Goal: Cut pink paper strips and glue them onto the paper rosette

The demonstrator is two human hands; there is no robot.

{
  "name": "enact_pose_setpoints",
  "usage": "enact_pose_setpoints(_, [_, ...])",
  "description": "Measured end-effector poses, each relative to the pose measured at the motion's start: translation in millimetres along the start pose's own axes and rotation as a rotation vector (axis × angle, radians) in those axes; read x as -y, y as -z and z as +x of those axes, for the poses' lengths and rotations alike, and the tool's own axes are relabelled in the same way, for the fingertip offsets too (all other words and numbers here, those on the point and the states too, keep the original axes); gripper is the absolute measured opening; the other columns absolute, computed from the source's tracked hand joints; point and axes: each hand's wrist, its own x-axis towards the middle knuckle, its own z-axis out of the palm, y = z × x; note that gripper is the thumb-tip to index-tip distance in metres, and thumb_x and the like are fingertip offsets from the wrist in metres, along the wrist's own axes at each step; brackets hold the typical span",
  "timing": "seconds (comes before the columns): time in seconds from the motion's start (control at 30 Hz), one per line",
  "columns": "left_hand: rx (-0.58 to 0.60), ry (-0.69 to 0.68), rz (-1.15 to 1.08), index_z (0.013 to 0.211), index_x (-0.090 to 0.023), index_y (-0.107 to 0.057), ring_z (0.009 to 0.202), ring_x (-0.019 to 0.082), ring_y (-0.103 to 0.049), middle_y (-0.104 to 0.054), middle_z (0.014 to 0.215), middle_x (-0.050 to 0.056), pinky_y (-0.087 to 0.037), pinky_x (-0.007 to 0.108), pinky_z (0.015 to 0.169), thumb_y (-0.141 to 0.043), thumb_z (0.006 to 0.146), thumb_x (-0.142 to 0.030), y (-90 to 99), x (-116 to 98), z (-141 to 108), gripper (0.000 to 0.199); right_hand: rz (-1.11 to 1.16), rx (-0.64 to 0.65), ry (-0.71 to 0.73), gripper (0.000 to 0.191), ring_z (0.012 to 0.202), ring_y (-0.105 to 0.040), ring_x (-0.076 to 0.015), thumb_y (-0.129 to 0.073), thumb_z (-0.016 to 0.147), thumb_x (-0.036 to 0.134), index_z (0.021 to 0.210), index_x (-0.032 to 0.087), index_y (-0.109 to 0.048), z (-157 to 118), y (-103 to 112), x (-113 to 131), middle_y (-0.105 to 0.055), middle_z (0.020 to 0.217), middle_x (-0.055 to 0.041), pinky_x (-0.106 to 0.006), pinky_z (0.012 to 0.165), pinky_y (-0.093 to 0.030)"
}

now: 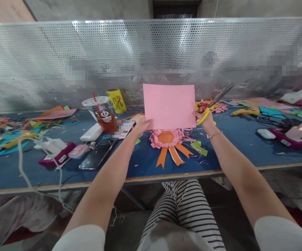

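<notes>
A pink sheet of paper (169, 106) is held up above the blue table, roughly upright. My left hand (141, 126) pinches its lower left corner. At the lower right edge is my right hand (205, 120), closed around the yellow handle of a pair of scissors (217, 99) and also touching the sheet. The blades point up and to the right, away from the paper. Beneath the sheet lies a paper rosette (166, 137) with pink ruffles, an orange centre and orange ribbon tails; the sheet hides its upper edge.
To the left stand a plastic cup of brown drink (105, 116), a yellow roll (116, 101), a phone (97, 155) and a purple power strip (58, 155) with white cables. Green paper scraps (199, 147) lie right of the rosette. A perforated metal screen (130, 52) rises behind the table.
</notes>
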Motion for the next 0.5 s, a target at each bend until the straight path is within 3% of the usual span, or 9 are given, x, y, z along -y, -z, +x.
enact_pose_setpoints(0.1, [-0.052,-0.009,-0.005,0.099,-0.015,-0.055,0.043,0.012,-0.056,-0.062,0.066,0.003,-0.045,0.022,0.038,-0.061,0.076,-0.029,-1.2,0,0,0.027,-0.130,0.042,0.027,0.044,0.052,-0.046,-0.0086,-0.075,0.051,0.033,0.062,0.021,-0.034,-9,-2,8,-0.042,0.054,0.0072,-0.023,0.051,-0.041])
enact_pose_setpoints(0.23, [-0.213,-0.059,-0.035,0.094,-0.017,-0.051,0.035,0.009,-0.050,-0.056,0.058,-0.003,-0.043,0.020,0.036,-0.055,0.079,-0.025,2.8,-1,4,0.017,-0.263,0.154,-0.045,0.038,0.041,-0.040,-0.0089,-0.066,0.065,0.050,0.067,0.021,-0.041,-21,-1,13,-0.041,0.048,0.0059,-0.023,0.039,-0.033])
enact_pose_setpoints(0.4, [-0.423,-0.136,-0.155,0.078,-0.019,-0.045,0.032,0.005,-0.041,-0.043,0.047,-0.008,-0.031,0.014,0.032,-0.053,0.079,-0.024,12.1,-5,10,0.010,-0.357,0.196,-0.102,0.043,0.039,-0.036,-0.0076,-0.058,0.069,0.061,0.073,0.021,-0.042,-22,-1,6,-0.038,0.046,0.0069,-0.022,0.038,-0.029])
enact_pose_setpoints(0.5, [-0.472,-0.159,-0.242,0.073,-0.020,-0.041,0.030,0.005,-0.037,-0.038,0.044,-0.010,-0.026,0.014,0.031,-0.053,0.080,-0.024,15.7,-7,12,0.015,-0.414,0.278,-0.172,0.046,0.040,-0.035,-0.0074,-0.053,0.070,0.066,0.074,0.021,-0.042,-23,-3,3,-0.036,0.047,0.0072,-0.022,0.039,-0.028])
